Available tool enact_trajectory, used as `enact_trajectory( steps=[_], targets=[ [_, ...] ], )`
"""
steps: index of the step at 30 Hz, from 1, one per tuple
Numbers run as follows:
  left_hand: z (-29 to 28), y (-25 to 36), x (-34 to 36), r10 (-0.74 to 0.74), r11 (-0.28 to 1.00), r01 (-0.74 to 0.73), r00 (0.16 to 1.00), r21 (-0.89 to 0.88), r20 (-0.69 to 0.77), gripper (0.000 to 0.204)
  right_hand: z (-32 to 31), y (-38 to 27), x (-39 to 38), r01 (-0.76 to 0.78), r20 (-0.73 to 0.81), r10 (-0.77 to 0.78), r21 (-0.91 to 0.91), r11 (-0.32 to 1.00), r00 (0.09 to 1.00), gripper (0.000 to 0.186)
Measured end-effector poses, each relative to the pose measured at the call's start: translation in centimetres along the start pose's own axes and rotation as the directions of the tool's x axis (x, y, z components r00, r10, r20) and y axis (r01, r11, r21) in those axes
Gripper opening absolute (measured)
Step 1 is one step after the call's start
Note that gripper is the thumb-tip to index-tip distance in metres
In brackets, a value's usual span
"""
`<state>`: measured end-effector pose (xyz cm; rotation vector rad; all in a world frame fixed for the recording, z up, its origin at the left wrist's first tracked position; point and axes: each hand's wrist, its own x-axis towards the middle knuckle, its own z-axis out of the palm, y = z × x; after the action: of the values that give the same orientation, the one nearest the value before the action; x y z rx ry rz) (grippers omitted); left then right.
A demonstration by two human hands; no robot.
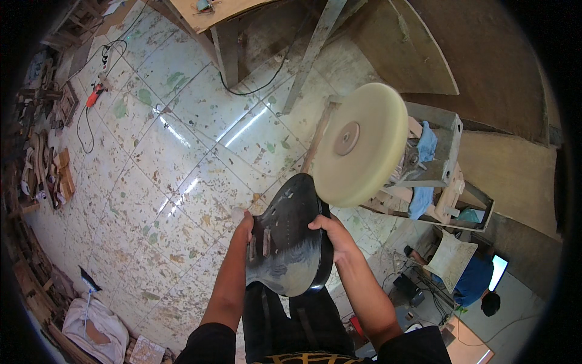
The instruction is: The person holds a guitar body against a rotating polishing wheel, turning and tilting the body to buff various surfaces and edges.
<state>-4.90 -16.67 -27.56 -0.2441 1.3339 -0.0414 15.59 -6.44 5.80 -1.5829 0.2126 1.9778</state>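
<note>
A black electric guitar body (284, 225) is held out in front of me, with slots and small holes cut in its face. Greyish, cloudy residue covers its lower part. My left hand (245, 228) grips its left edge at the waist, fingers partly hidden behind it. On the opposite edge, my right hand (334, 238) is closed with the thumb lying on the face. A big pale buffing wheel (379, 139) stands just beyond; its lower rim meets the upper right edge of the body in view. Whether they touch, I cannot tell.
The wheel sits on a metal and wood stand (448, 145) with blue cloths (426, 142). A wooden table (227, 12) stands at the far side. An orange corded power tool (95, 95) lies on the stained tiled floor (151, 200). Another person (474, 282) sits by a lit screen, lower right.
</note>
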Motion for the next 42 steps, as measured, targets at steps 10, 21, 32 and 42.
enact_trajectory(
  steps=[10,21,32,42],
  targets=[
    [0.0,-0.3,-2.1,0.003,0.999,0.000,0.998,-0.049,0.064,0.090,0.2,1.0,-2.1,0.018,-0.010,-0.018,-0.005,1.000,1.000,0.041],
    [0.3,-1.0,-4.3,0.112,0.992,-0.111,0.993,0.052,-0.029,0.089,1.9,2.5,-6.2,0.134,0.028,-0.132,-0.054,0.990,0.991,0.057],
    [4.0,1.1,-9.8,0.222,0.975,-0.217,0.951,-0.047,0.218,0.081,2.7,4.0,-10.0,0.300,0.006,-0.304,-0.176,0.938,0.953,0.064],
    [3.5,0.7,-6.5,0.207,0.976,-0.217,0.956,0.024,0.207,0.084,1.9,4.5,-10.2,0.332,0.005,-0.337,-0.190,0.924,0.942,0.061]
  ],
)
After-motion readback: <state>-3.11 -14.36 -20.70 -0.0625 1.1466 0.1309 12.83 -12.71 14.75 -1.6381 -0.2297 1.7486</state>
